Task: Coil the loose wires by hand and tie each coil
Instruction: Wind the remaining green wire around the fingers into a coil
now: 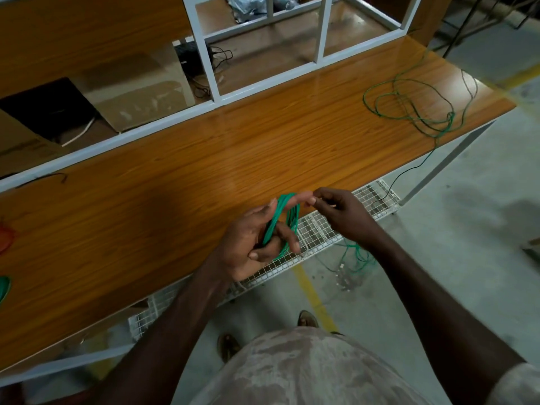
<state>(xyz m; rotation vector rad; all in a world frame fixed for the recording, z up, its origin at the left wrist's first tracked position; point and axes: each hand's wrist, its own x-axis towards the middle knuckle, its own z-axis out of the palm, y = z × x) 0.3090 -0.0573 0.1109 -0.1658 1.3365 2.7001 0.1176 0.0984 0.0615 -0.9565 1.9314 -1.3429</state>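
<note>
A green wire coil (276, 222) is looped round the fingers of my left hand (257, 244), which holds it at the near edge of the wooden table (175, 176). My right hand (340, 213) sits just right of the coil, fingertips pinched together near my left index fingertip; the wire strand between them is too thin to make out. Loose green wire (355, 255) trails down to the floor below my right wrist. Another loose green wire (415, 106) lies tangled on the table's far right end.
A white metal frame (210, 71) stands along the table's back edge with cardboard boxes behind it. A white wire-mesh shelf (318, 229) runs under the table edge. Green (4, 287) and orange (5, 238) coils show at the left edge. My feet stand on concrete floor.
</note>
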